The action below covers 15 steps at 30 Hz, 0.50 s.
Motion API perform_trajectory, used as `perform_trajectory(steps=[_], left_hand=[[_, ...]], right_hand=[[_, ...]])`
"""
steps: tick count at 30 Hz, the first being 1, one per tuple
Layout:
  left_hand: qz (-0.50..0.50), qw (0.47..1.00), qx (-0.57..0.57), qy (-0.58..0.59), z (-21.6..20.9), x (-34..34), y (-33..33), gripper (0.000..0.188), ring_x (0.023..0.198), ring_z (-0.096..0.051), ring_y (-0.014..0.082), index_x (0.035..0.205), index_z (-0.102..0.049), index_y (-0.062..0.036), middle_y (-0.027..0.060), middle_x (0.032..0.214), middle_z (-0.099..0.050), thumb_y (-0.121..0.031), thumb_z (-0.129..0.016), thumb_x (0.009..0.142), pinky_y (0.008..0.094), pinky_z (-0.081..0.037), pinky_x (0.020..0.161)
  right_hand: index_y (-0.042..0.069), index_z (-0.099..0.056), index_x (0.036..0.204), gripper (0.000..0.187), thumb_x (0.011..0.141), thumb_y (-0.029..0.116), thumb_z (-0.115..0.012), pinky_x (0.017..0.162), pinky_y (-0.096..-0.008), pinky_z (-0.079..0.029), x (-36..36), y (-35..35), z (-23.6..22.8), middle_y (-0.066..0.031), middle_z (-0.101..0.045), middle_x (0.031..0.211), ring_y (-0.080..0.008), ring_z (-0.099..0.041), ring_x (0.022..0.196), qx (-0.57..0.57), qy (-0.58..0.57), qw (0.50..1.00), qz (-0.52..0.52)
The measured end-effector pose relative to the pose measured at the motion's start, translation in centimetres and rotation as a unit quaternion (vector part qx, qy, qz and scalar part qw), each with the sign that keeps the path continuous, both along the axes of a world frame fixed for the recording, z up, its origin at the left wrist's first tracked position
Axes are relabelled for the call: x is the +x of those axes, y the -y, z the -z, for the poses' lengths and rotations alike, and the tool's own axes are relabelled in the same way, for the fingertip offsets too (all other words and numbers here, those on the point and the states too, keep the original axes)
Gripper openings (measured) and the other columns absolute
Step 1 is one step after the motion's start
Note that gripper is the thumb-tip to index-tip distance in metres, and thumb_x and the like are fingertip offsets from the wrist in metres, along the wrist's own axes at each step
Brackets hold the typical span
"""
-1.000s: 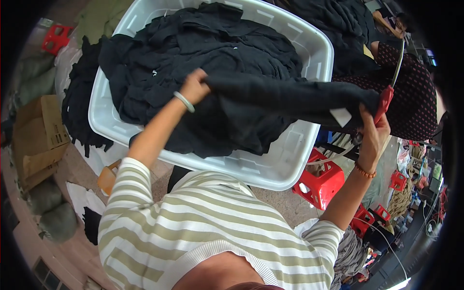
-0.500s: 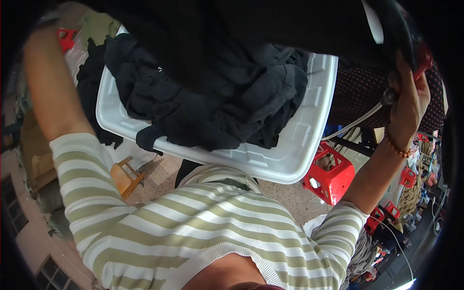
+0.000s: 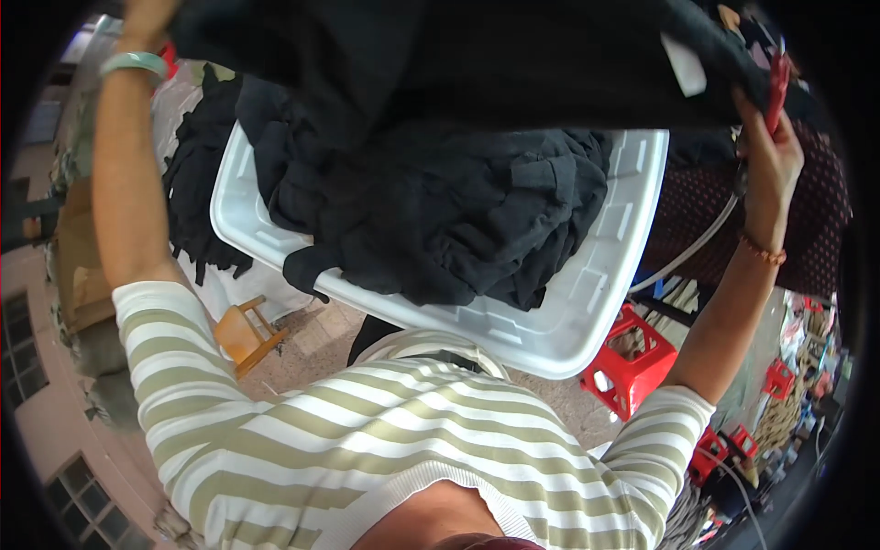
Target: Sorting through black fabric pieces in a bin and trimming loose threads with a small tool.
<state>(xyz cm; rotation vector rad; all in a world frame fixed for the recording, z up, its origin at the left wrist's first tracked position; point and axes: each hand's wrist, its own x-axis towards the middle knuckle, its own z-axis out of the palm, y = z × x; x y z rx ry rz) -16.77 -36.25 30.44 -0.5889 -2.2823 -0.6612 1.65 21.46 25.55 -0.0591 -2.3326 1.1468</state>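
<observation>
A black garment [image 3: 550,64] is stretched out in the air between my raised hands, with a white patch [image 3: 686,66] near its right end. At the top left, my left hand [image 3: 147,20] is at the garment's edge and seems closed on it; its fingers are blurred and partly cut off. My right hand [image 3: 772,151] is closed around the garment's right edge and a red-handled tool [image 3: 779,90] with a thin metal tip. Below lies a heap of black garments [image 3: 440,215] in a white plastic tub [image 3: 587,307]. The raised cloth hides the tub's far side.
A red plastic stool [image 3: 634,359] stands at the tub's right front corner, and a small wooden stool [image 3: 246,337] at the left. Dark clothes [image 3: 206,174] hang beside the tub. Dotted dark fabric [image 3: 701,197] and a pale cable [image 3: 694,249] are near my right arm.
My left hand has moved inward and upward in view. The garment's lower edge has shifted on the right, and its white patch and the red-handled tool now show more fully.
</observation>
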Motion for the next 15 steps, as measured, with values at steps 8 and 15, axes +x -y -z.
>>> perform_trajectory(steps=[8, 15], left_hand=[[0.192, 0.788, -0.065, 0.582, 24.7, 19.4, -1.5, 0.02, 0.07, -0.057, 0.0209, 0.077, -0.053, -0.0061, 0.0066, 0.072, -0.056, -0.01, -0.069, 0.066, 0.0314, -0.046, 0.067], [0.158, 0.65, -0.025, 0.743, 32.3, 23.8, 0.9, 0.035, 0.07, -0.062, 0.0157, 0.085, -0.061, -0.0026, 0.0055, 0.072, -0.064, -0.03, -0.08, 0.073, 0.0305, -0.048, 0.06]], right_hand=[[-0.003, -0.064, 0.092, 0.02, 0.073, 0.005, -0.066, 0.058, -0.0264, -0.044, 8.5, 1.1, 17.7, 0.0026, -0.057, 0.074, -0.008, -0.051, 0.066, 0.073, 0.462, 0.883, -0.026], [-0.005, -0.064, 0.079, 0.046, 0.062, 0.032, -0.085, 0.065, -0.0408, -0.051, 16.6, 7.5, 22.8, -0.0199, -0.066, 0.069, -0.034, -0.066, 0.069, 0.099, 0.723, 0.66, -0.181]])
